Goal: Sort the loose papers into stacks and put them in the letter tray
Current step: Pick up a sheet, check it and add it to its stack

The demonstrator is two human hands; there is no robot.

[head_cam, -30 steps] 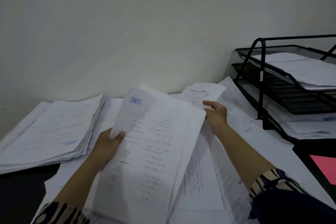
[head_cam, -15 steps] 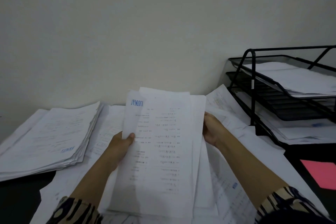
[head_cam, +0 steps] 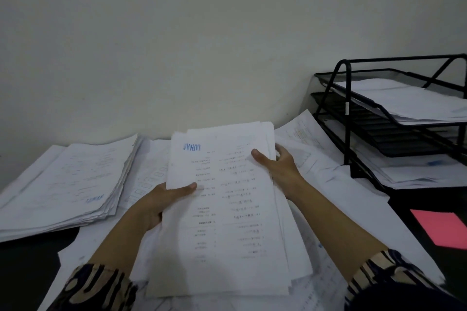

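Observation:
A bundle of white printed sheets (head_cam: 227, 222) with a blue stamp near its top is held up over the desk in front of me. My left hand (head_cam: 161, 199) grips its left edge, thumb on the top sheet. My right hand (head_cam: 275, 161) grips its right edge near the top, thumb on the front and fingers behind. Loose papers (head_cam: 326, 159) lie spread under and to the right of the bundle. A thick sorted stack (head_cam: 68, 184) lies at the left. The black wire letter tray (head_cam: 379, 118) stands at the right with papers in its tiers.
A pale wall (head_cam: 202, 33) rises right behind the desk. A pink sheet (head_cam: 442, 228) lies on the dark desk surface at the right, in front of the tray. Dark desk (head_cam: 27, 265) shows at the lower left under the stack's edge.
My right hand has come in from the loose sheets and taken the bundle's right edge. The fanned sheets have been squared together into one bundle.

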